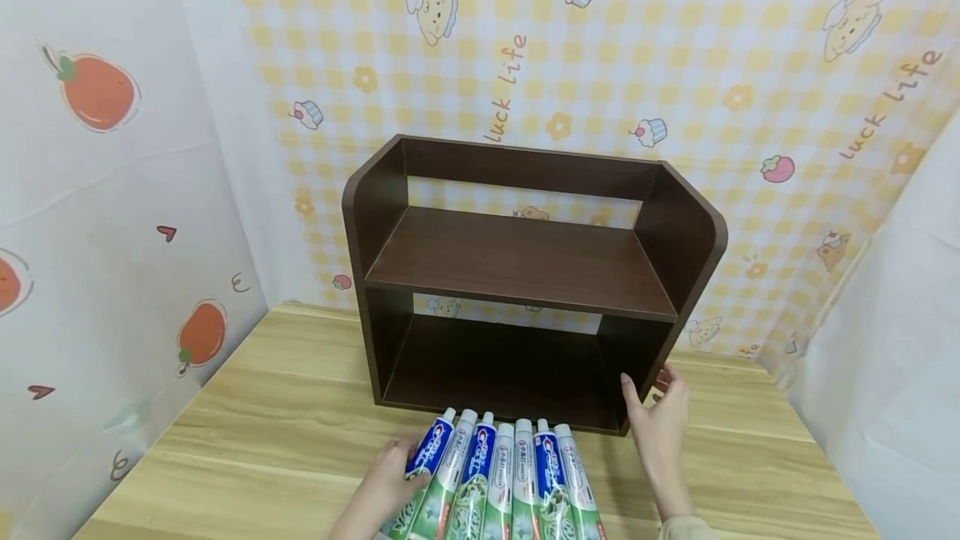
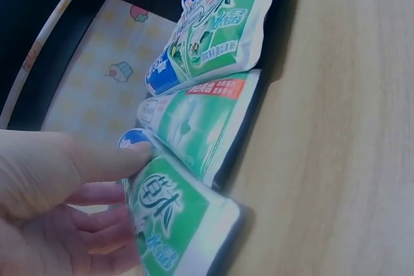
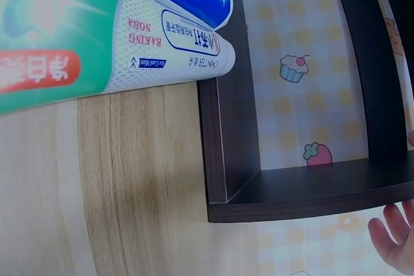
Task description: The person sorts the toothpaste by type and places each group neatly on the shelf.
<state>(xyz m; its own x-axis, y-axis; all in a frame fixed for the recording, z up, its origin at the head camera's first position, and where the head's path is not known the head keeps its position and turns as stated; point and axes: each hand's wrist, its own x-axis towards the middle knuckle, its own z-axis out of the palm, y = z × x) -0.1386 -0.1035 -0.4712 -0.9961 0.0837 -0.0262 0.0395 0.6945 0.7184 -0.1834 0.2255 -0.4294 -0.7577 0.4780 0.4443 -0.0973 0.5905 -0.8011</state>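
A row of several toothpaste tubes lies fanned out on the table, caps toward a dark brown two-tier shelf (image 1: 517,261). Some tubes are blue and green, others white and green. My left hand (image 1: 382,486) grips the leftmost blue-and-green toothpaste tube (image 1: 431,445); in the left wrist view the thumb lies over that tube (image 2: 171,214) and the fingers are at its outer side. At the shelf's lower right, my right hand (image 1: 662,423) holds the side panel, thumb on the inside and fingers outside. Only fingers (image 3: 388,234) of it show in the right wrist view.
The wood-grain table (image 1: 225,448) extends on both sides of the shelf. Behind stands a yellow checked backdrop (image 1: 480,65) with cartoon prints, and a white sheet (image 1: 112,215) hangs at the left. A white-and-green tube (image 3: 174,43) ends close to the shelf's front edge.
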